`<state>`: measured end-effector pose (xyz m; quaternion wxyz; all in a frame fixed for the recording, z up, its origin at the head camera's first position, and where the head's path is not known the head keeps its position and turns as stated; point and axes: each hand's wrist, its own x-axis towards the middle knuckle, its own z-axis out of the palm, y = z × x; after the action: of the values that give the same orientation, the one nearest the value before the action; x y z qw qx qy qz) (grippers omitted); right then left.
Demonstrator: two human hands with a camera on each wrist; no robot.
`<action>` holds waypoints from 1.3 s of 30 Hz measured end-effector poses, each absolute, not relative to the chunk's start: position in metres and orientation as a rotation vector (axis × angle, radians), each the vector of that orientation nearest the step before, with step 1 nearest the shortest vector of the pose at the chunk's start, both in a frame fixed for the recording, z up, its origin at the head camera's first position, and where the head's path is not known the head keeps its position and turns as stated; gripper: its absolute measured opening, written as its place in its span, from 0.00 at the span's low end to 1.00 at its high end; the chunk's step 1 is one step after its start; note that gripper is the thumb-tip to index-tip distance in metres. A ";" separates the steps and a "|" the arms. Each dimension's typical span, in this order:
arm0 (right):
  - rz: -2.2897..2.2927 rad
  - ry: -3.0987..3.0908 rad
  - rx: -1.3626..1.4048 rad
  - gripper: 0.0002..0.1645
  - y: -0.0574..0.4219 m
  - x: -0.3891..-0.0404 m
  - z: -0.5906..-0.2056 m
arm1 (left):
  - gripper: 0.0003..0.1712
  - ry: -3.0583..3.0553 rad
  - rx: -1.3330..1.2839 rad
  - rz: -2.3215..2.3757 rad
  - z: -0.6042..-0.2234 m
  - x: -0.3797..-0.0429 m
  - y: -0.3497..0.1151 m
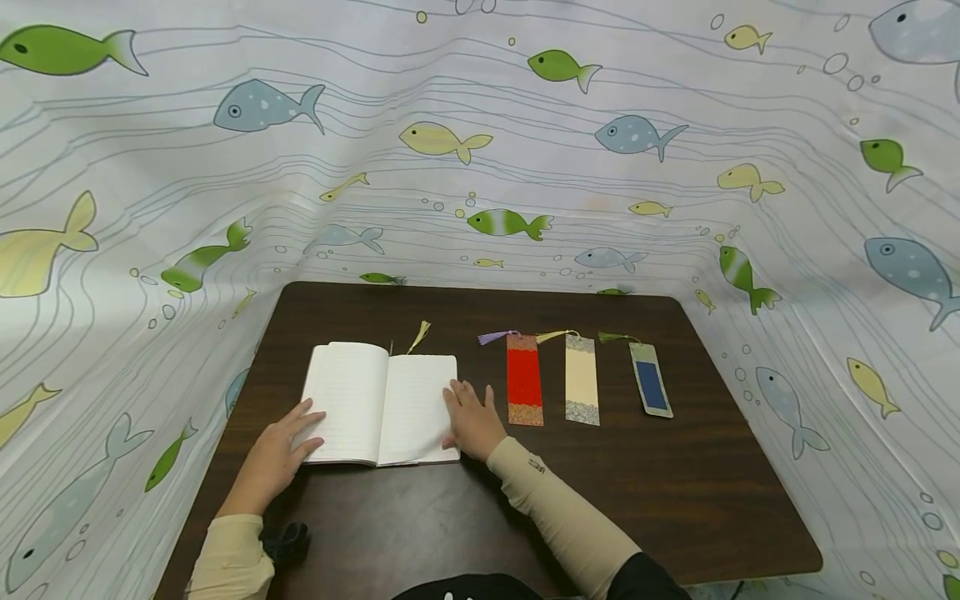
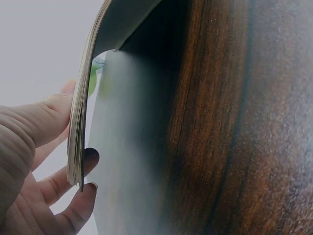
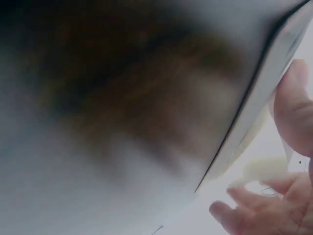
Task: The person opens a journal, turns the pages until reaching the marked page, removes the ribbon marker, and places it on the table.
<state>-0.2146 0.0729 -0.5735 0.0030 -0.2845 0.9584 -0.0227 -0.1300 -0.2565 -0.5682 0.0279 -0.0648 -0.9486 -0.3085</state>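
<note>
An open notebook (image 1: 348, 400) with lined pages lies at the left of the table. My left hand (image 1: 279, 450) holds its left edge; in the left wrist view, the thumb (image 2: 46, 117) presses one side of the page stack (image 2: 80, 122) and fingertips curl round the other. At the right edge is my right hand (image 1: 474, 418), thumb against the pages near the lower corner, fingers along the edge. The right wrist view is blurred, with the thumb (image 3: 293, 107) touching the page edge (image 3: 244, 117). A yellow tassel (image 1: 420, 336) sticks out above the notebook's top edge.
Three tasselled bookmarks lie in a row to the right: a red one (image 1: 524, 379), a cream one (image 1: 581, 379) and a blue-and-silver one (image 1: 651, 379). A dark wooden table (image 1: 630, 500) bears everything. A white fish-print curtain (image 1: 540, 175) surrounds it.
</note>
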 end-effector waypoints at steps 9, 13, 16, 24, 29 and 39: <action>-0.646 2.927 -0.845 0.64 0.054 -0.211 -0.568 | 0.26 -2.932 -0.194 -0.970 -0.566 -0.129 -0.256; -0.958 2.613 -1.019 0.63 0.041 -0.207 -0.564 | 0.26 -2.935 -0.188 -0.967 -0.566 -0.129 -0.257; -1.078 2.391 -1.107 0.64 0.032 -0.201 -0.562 | 0.26 -2.933 -0.190 -0.973 -0.566 -0.130 -0.257; -0.769 2.380 -1.332 0.54 0.011 -0.189 -0.567 | 0.29 -2.906 -0.193 -0.932 -0.565 -0.132 -0.256; -0.533 2.415 -1.403 0.48 0.005 -0.185 -0.568 | 0.47 -2.887 -0.158 -0.938 -0.562 -0.132 -0.256; -0.476 2.394 -1.399 0.42 0.004 -0.186 -0.571 | 0.37 -2.958 -0.273 -0.859 -0.563 -0.130 -0.258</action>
<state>-0.1862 0.0041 -0.5715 0.1632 -0.4907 0.8395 -0.1670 -0.1301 -0.2575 -0.5626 0.0245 -0.0884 -0.9562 -0.2778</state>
